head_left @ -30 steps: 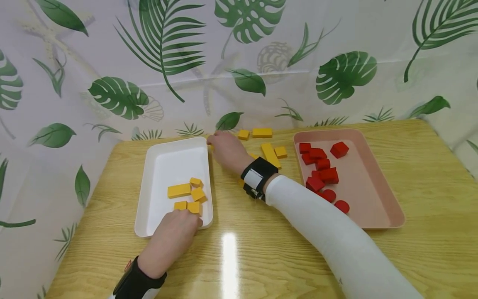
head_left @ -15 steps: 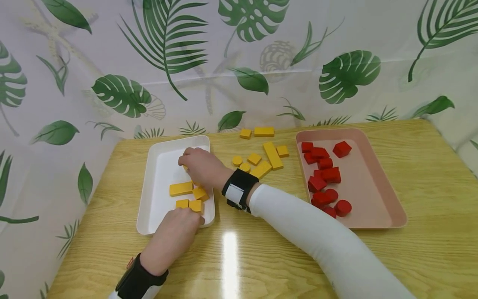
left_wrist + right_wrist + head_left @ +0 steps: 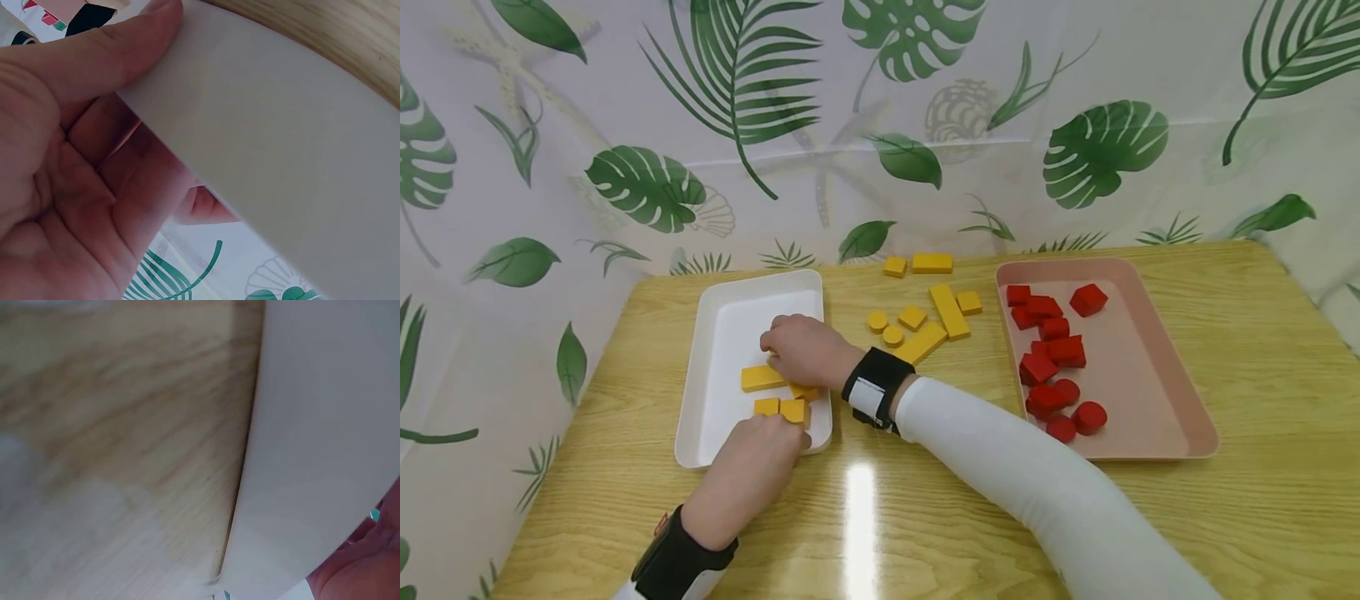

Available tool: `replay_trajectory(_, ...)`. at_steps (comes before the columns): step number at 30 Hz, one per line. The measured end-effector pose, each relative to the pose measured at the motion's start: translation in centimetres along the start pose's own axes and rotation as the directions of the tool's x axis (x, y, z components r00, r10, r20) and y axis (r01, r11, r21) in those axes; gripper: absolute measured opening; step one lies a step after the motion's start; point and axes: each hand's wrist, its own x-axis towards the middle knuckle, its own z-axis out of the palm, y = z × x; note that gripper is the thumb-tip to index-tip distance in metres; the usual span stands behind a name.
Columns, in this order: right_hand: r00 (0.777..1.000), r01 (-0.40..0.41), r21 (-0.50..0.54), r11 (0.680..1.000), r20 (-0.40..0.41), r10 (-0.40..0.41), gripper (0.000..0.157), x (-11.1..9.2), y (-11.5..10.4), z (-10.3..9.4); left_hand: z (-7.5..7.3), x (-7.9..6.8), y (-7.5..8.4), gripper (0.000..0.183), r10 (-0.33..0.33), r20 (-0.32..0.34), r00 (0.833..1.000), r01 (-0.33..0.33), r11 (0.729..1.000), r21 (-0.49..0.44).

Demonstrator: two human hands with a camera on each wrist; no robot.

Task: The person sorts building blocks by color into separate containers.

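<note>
My left hand [image 3: 748, 467] grips the near rim of the white tray [image 3: 715, 333]. In the left wrist view its thumb [image 3: 125, 53] presses the outer side of the wall, with the other fingers behind it. My right hand [image 3: 808, 350] is low inside the tray, fingertips down, pinching a small yellow block mostly hidden under them. Beside it lie a long yellow block [image 3: 763, 378] and a partly covered one [image 3: 805, 392]. Two yellow blocks [image 3: 793, 411] sit near my left fingers. In the right wrist view the tray's side wall hides most of the right hand [image 3: 369, 569].
Several yellow blocks [image 3: 950, 312] and two yellow discs [image 3: 877, 322] lie on the wooden table [image 3: 940, 475] between the trays. A pink tray [image 3: 1157, 400] with several red blocks [image 3: 1067, 351] stands at the right. A leaf-print cloth [image 3: 700, 100] hangs behind.
My right hand has come from the table beyond the white tray's right edge into the tray, carrying a small yellow block, then lowered toward the other blocks. The left hand keeps its grip.
</note>
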Motion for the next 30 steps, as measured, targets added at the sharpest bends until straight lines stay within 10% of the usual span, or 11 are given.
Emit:
replay_trajectory(11, 0.995, -0.074, 0.013, 0.997, -0.069, 0.075, 0.033, -0.2, 2.1, -2.2, -0.1, -0.2, -0.1, 0.022, -0.014, 0.018, 1.0, 0.014, 1.0, -0.023)
replay_trajectory(30, 0.952, -0.305, -0.041, 0.951, -0.03, 0.304, 0.033, -2.1, 15.4, -3.3, 0.2, 0.0, 0.2, 0.025, -0.024, 0.014, 1.0, 0.025, 0.998, -0.049)
